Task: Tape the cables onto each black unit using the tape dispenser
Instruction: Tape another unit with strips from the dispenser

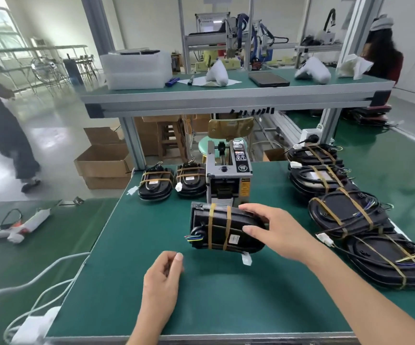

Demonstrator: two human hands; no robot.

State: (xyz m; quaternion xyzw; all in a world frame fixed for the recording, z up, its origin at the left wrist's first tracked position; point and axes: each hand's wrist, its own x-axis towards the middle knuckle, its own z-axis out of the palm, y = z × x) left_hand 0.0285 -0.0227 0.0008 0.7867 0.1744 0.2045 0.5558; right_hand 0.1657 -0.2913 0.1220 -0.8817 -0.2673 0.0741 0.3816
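Note:
My right hand grips a black unit by its right side and holds it tilted on edge above the green mat, just in front of the grey tape dispenser. Two tan tape strips cross the unit over its coiled cable, and a white connector hangs below it. My left hand hovers near the mat in front of the unit, fingers loosely curled, holding nothing.
Two taped black units sit left of the dispenser. Several more units lie stacked along the right edge. White cables and a power adapter lie at the front left. A person walks at the far left.

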